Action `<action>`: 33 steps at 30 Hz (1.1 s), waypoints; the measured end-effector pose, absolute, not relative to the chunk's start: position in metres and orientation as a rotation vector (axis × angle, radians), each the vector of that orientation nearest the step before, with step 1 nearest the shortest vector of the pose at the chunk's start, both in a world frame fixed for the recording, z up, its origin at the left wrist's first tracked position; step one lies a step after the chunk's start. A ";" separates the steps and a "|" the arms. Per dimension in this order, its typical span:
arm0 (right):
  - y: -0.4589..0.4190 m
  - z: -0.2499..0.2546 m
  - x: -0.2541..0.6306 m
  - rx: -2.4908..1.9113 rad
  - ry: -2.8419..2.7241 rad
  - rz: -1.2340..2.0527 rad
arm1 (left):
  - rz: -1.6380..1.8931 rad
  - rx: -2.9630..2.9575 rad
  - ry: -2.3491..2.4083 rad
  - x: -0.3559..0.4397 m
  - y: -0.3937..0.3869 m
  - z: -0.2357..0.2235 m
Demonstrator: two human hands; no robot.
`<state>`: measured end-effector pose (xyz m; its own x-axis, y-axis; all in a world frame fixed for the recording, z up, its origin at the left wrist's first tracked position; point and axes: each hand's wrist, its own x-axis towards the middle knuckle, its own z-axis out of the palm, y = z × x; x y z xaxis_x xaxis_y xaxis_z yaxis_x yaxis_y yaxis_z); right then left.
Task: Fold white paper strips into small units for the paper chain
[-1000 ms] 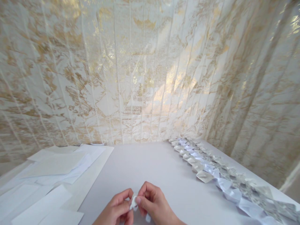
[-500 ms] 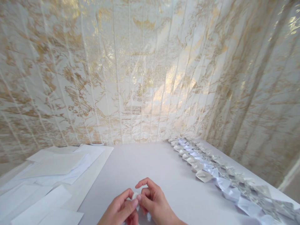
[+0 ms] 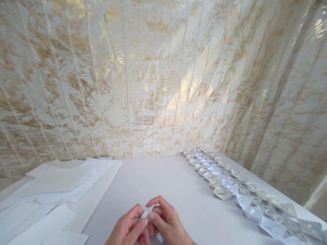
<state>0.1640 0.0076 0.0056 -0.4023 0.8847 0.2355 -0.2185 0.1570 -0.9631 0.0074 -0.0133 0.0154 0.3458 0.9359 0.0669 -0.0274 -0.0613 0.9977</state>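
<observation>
Desk [image 3: 150, 180]: pale, running back to the patterned curtain [image 3: 153, 85].
Loose sheets [image 3: 58, 180]: overlapping on the desk's left side.
Folded pieces [image 3: 245, 202]: white and gray, in rows along the right.
Left hand [image 3: 130, 226]: fingers pinching the small white piece [image 3: 144, 215] near the front.
Right hand [image 3: 165, 221]: thumb and fingers closed on it too, index finger raised.

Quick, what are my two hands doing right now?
Left hand: closed, pinching the small white piece.
Right hand: thumb at the same piece, index finger raised.
</observation>
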 end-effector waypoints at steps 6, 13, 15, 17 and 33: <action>0.004 0.013 0.164 -0.721 -1.456 1.389 | 1.025 1.382 0.956 0.010 -0.015 0.013; 0.003 0.014 0.171 -0.824 -1.646 1.098 | 1.165 1.332 1.007 0.003 -0.010 0.014; 0.003 0.014 0.173 -0.837 -1.745 0.996 | 1.157 1.350 1.026 0.000 -0.008 0.015; 0.004 0.015 0.174 -0.829 -1.798 0.950 | 1.164 1.355 1.023 -0.001 -0.005 0.013; 0.005 0.017 0.174 -0.918 -1.994 0.648 | 1.033 1.879 1.289 -0.007 -0.009 0.004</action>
